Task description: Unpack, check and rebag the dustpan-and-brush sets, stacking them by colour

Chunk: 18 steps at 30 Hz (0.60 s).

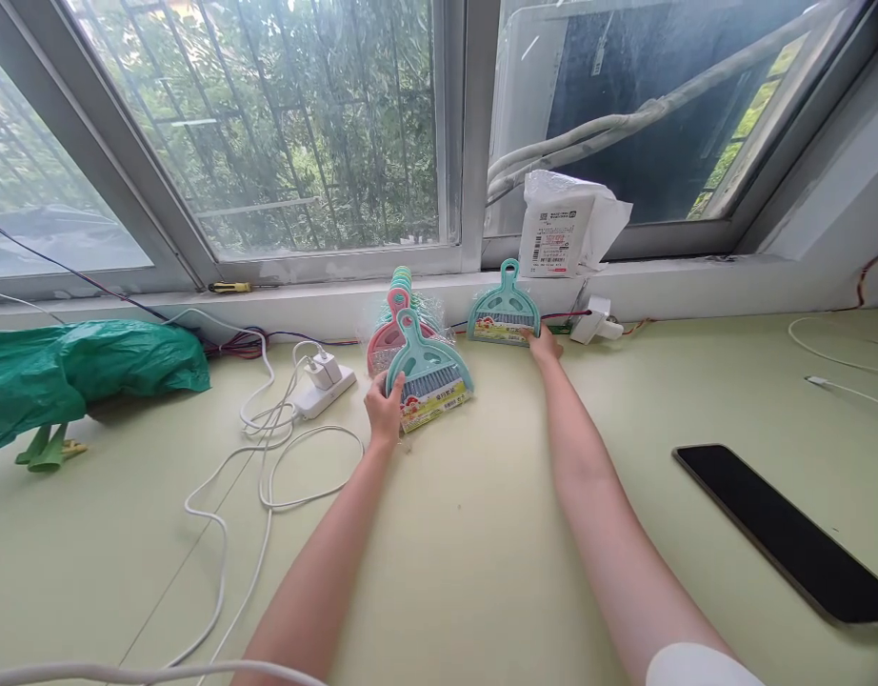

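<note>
My left hand [384, 412] is closed on the left edge of a teal dustpan and brush set [429, 360] in clear wrapping with a yellow label. Right behind that set stands a row of similar sets, a pink dustpan [383, 345] at its front and green handles [402, 277] further back. Farther right, my right hand [546, 345] grips the lower right corner of another teal dustpan and brush set [505, 307], which stands upright near the wall below the window. Some fingers of both hands are hidden behind the sets.
A white power strip [327, 391] with chargers and looped white cables [268, 429] lies at left, beside a green plastic bag [125, 367]. A black phone-like slab [782, 529] lies at right. A white package [564, 229] and a screwdriver [230, 287] rest on the sill.
</note>
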Tool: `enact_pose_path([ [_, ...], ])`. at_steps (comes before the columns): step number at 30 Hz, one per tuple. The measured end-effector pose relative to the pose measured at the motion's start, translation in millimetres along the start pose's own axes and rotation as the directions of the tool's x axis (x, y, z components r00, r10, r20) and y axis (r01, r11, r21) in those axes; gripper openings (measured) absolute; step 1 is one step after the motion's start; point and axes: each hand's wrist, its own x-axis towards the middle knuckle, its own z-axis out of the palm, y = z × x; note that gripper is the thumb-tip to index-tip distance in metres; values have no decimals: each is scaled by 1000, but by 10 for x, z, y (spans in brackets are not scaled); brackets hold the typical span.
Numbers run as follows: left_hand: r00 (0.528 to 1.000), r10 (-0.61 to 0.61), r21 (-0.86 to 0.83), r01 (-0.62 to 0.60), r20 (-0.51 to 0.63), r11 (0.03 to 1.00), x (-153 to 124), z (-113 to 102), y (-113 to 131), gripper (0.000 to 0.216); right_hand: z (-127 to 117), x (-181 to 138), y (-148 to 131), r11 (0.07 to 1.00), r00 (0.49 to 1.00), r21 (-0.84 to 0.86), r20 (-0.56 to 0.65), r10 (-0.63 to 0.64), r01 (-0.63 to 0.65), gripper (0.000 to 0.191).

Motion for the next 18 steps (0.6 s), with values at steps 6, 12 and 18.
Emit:
enact_pose_path([
  [6,999,24,2,-24,35,1000,-10,18,17,33,22,116,8,1000,997,25,74,1,-3,48],
  [12,997,6,-8,-5,71,1000,-16,27,3,32,136,154,-30,984,978,47,-113,176,-172,59],
  [18,995,-4,-39,8,103,999,-9,38,-17,32,129,167,20,984,983,85,-86,165,-157,59],
])
